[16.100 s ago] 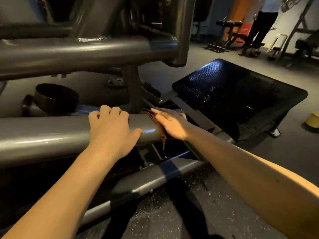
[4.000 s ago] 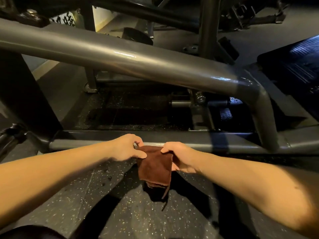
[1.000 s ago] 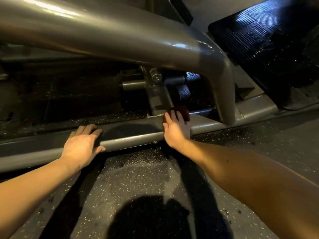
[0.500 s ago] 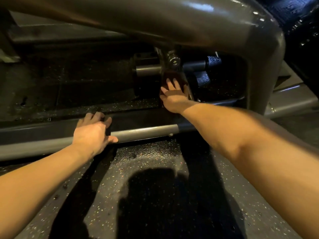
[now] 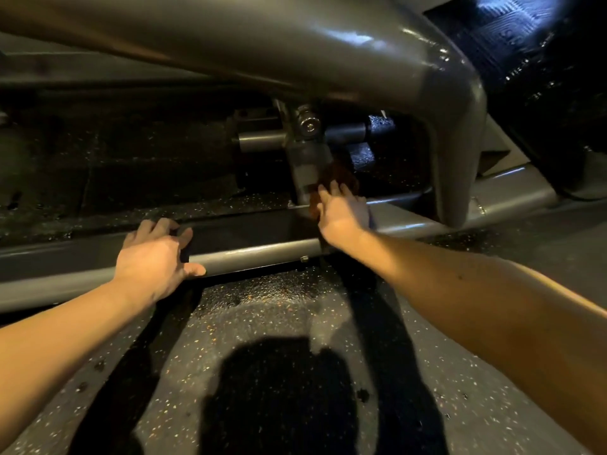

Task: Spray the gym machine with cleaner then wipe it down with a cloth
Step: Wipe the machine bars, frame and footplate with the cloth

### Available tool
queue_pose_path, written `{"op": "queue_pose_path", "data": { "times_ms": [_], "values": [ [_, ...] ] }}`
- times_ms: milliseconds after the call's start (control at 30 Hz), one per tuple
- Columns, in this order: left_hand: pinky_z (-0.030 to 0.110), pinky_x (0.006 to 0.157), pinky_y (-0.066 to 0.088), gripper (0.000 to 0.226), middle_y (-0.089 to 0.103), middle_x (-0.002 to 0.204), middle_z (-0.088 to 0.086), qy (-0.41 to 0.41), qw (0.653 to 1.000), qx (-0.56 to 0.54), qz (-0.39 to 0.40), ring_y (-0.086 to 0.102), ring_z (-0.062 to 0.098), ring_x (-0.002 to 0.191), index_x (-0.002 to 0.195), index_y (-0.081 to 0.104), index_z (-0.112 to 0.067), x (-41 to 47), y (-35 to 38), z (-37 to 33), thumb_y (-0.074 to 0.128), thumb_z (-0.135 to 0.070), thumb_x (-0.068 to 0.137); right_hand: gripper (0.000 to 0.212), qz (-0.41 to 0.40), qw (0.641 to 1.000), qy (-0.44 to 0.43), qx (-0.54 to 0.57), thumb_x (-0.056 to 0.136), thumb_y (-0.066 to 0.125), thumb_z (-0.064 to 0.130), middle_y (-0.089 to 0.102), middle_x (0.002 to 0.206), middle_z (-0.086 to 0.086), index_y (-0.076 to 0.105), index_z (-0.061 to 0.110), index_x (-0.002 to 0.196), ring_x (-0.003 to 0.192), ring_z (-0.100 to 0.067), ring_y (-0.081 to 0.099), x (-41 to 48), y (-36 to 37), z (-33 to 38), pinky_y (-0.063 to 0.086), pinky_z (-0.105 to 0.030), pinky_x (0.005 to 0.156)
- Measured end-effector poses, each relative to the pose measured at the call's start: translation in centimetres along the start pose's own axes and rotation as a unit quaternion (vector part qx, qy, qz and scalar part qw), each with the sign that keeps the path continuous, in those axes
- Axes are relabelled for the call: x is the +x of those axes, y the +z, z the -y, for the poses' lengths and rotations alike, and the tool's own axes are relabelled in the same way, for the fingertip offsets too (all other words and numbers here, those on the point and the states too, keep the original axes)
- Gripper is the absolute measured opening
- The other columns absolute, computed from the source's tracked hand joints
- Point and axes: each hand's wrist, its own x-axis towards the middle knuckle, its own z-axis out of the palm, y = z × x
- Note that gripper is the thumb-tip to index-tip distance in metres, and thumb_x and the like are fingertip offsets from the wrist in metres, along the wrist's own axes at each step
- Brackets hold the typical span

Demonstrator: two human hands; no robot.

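Head view, cloth (image 5: 338,174) under right hand (image 5: 340,216)

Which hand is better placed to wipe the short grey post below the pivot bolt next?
Right. The right hand presses the brown cloth against that short grey metal post. The left hand holds no cloth; it rests on the low grey frame rail, further from the post.

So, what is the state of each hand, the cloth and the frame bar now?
left hand: open, resting on the lower frame bar, holding nothing.
right hand: fingers straight, pressing the brown cloth against the grey bracket.
brown cloth: bunched, partly hidden under the fingers.
lower frame bar: horizontal, low over the floor.
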Motion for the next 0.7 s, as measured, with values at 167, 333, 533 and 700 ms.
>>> {"op": "queue_pose_path", "data": {
  "times_ms": [167,333,533,700],
  "values": [
    [0.042,0.109,0.038,0.084,0.044,0.152,0.004,-0.003,1.0,-0.005,-0.026,0.039,0.029,0.135,0.155,0.045,-0.025,-0.4,0.4,0.0,0.067,-0.067,0.087,0.056,-0.058,0.975,-0.213,-0.041,0.102,0.054,0.032,0.037,0.164,-0.009,0.042,0.02,0.156,0.152,-0.028,0.032,-6.5,2.7,3.5,0.032,-0.041,0.117],
    [0.05,0.1,0.043,0.078,0.058,0.143,0.014,0.003,0.997,-0.009,-0.075,0.051,0.039,0.124,0.144,0.061,-0.016,-0.3,2.1,0.7,0.076,-0.06,0.081,0.055,-0.077,0.974,-0.212,0.025,0.1,0.06,0.022,0.04,0.162,-0.007,0.047,0.016,0.153,0.153,-0.026,0.032,-6.7,2.9,-1.1,0.032,-0.044,0.122],
    [0.05,0.105,0.04,0.078,0.053,0.149,0.011,0.011,0.997,-0.008,-0.076,0.048,0.036,0.13,0.149,0.055,-0.019,-0.6,1.9,0.7,0.072,-0.061,0.085,0.058,-0.09,0.996,0.003,-0.002,0.106,0.045,0.02,0.025,0.169,-0.008,0.028,0.016,0.161,0.157,-0.027,0.017,-6.8,2.3,-10.2,0.021,-0.043,0.126],
    [0.045,0.11,0.036,0.08,0.047,0.154,0.006,0.005,0.997,-0.016,-0.072,0.041,0.031,0.137,0.154,0.047,-0.023,-0.8,1.5,0.3,0.066,-0.063,0.088,0.057,-0.073,0.989,0.1,0.084,0.109,0.039,0.02,0.011,0.172,-0.008,0.022,0.018,0.163,0.158,-0.034,0.003,-8.4,3.0,-5.9,0.021,-0.047,0.127]
  ]
}}
